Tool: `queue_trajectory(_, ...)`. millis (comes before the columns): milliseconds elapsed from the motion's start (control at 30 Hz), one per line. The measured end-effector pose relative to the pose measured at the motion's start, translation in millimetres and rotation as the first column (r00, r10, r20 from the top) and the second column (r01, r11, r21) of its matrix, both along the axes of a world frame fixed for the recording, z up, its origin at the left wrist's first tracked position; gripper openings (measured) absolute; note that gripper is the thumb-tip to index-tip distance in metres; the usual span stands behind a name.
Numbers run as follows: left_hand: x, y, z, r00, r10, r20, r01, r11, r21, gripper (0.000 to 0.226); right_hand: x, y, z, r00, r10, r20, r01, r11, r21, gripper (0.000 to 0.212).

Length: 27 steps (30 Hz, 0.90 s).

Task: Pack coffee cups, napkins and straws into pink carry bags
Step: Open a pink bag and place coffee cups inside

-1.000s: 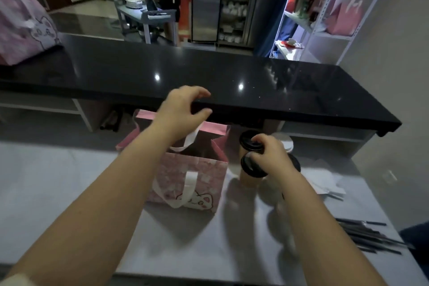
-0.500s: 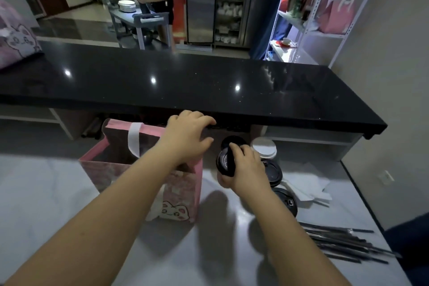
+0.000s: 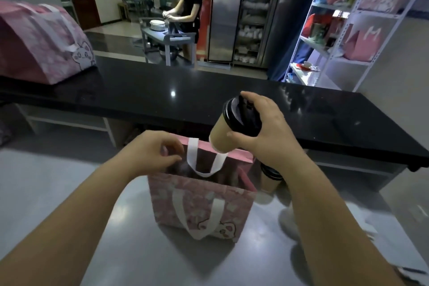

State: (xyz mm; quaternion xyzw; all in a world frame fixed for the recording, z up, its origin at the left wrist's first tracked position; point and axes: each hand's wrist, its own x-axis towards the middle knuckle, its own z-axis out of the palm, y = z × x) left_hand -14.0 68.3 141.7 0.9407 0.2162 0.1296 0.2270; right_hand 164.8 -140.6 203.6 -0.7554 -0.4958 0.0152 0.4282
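A pink carry bag with white handles and a cartoon print stands open on the grey worktop. My left hand pinches the bag's far left rim and holds the mouth open. My right hand grips a tan coffee cup with a black lid. The cup is tilted, lid toward me, and hangs above the bag's far right corner. Another lidded cup stands on the worktop to the right of the bag, partly hidden by my right forearm.
A raised black counter runs across behind the bag, with a large pink bag on its left end. White napkins lie at the right. A person works at a cart in the background. Shelves stand at the far right.
My right hand has lifted the coffee cup off the worktop to above the bag's opening. My left hand has stayed on the bag's rim. The view has shifted.
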Motion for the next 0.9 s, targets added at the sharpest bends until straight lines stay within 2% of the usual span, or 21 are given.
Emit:
queue_trajectory(100,-0.1,16.2,-8.6,0.993,-0.074,-0.094,0.073,0.997,-0.013,0.025,-26.4,20.6,-3.7,0.997,0.06,-0.041,-0.061,0.998,-0.03,0.078)
queue_trajectory(233,6.1,31.2,-15.0,0.963,-0.216,-0.164,0.204,0.975,-0.086,0.073,-52.4,44.1,-28.3,0.999,0.019,0.031,-0.013,0.982,-0.186,0.075)
queue_trajectory(333,11.7,38.7,-26.3,0.934,-0.293,-0.203,0.28,0.956,-0.092,0.108,-69.9,51.4,-52.4,0.992,-0.043,0.115,0.065,0.979,-0.194,0.073)
queue_trajectory(467,18.3,41.6,-42.1,0.909,-0.322,-0.265,0.314,0.947,-0.074,0.135,-84.7,53.6,-81.9,0.976,-0.128,0.173,0.166,0.96,-0.225,0.074)
queue_trajectory(633,18.2,45.8,-49.5,0.874,-0.359,-0.327,0.375,0.927,-0.013,0.145,-84.7,45.8,-106.4,0.974,-0.196,0.111,0.225,0.829,-0.513,0.077)
queue_trajectory(800,0.4,38.5,-46.8,0.832,-0.436,-0.343,0.479,0.877,0.047,0.149,-70.9,60.5,-115.0,0.974,-0.17,0.152,0.223,0.564,-0.795,0.08)
queue_trajectory(833,-4.7,37.1,-46.4,0.828,-0.447,-0.339,0.497,0.865,0.072,0.149,-67.4,67.9,-116.4,0.975,-0.164,0.15,0.216,0.537,-0.815,0.082)
queue_trajectory(900,-13.5,34.5,-45.7,0.829,-0.452,-0.329,0.51,0.853,0.113,0.15,-61.0,84.1,-118.8,0.979,-0.168,0.114,0.191,0.569,-0.8,0.081)
